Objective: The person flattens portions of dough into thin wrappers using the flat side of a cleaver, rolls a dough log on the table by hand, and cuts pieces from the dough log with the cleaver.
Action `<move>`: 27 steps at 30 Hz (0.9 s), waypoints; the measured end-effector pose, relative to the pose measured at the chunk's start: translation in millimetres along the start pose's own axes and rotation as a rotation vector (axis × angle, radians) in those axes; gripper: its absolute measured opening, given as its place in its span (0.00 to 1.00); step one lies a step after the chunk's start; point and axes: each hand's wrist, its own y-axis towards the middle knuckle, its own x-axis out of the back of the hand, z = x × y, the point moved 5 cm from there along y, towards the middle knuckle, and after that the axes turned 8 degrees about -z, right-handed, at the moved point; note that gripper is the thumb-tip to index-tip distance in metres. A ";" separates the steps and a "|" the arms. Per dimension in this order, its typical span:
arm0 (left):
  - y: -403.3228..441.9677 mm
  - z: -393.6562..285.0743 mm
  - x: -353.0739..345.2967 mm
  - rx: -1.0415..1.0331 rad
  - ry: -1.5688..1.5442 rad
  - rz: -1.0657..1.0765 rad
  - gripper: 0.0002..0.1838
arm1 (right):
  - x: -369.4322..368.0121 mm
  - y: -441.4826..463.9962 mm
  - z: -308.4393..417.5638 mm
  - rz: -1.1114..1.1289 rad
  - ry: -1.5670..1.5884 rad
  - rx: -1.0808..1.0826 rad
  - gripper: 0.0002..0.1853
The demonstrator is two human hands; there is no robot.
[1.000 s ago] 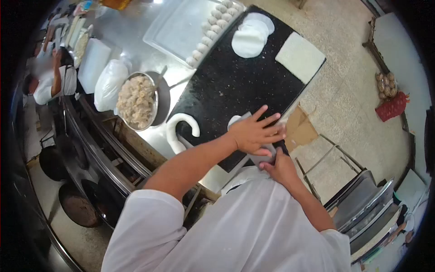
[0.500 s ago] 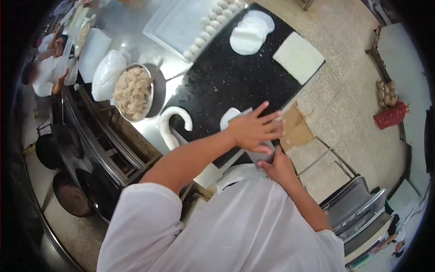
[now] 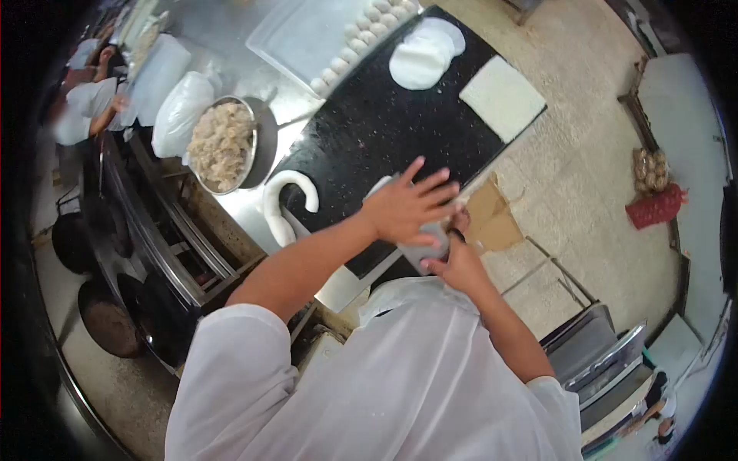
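My left hand (image 3: 411, 207) lies flat with fingers spread over the broad grey blade of a cleaver (image 3: 424, 250), at the near edge of the black board (image 3: 369, 131). My right hand (image 3: 459, 260) is closed around the cleaver's dark handle, with its thumb against the blade. Part of a white dough round (image 3: 380, 185) shows just beyond my left wrist; the rest is hidden by the hand and blade. Left of it, a curved roll of white dough (image 3: 274, 201) lies across the board's edge.
A stack of thin white dough rounds (image 3: 419, 63) and a folded white cloth (image 3: 503, 98) lie on the board. A bowl of filling (image 3: 223, 146), a plastic bag (image 3: 183, 114) and a tray (image 3: 286, 46) with dough balls stand leftward. Woks (image 3: 115, 317) sit lower left. Another person (image 3: 92, 104) is upper left.
Both my hands and the cleaver have shifted slightly left. More of the dark handle now shows in my right hand, and less of the dough round is visible. The camera view has shifted slightly.
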 end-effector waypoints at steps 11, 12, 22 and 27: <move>65.0 69.2 67.8 0.348 0.039 -0.401 0.38 | 24.4 26.3 -19.6 0.237 0.067 -0.463 0.34; 53.7 67.7 68.6 0.540 -0.066 -0.242 0.37 | 24.7 9.8 -12.2 0.184 0.139 -0.516 0.34; -59.4 30.5 44.3 0.992 -0.551 -0.479 0.18 | 72.5 -51.9 4.2 0.262 0.094 -0.485 0.20; -70.3 16.5 49.4 1.028 -0.585 -0.559 0.16 | 33.7 64.6 15.1 0.238 0.074 -0.307 0.18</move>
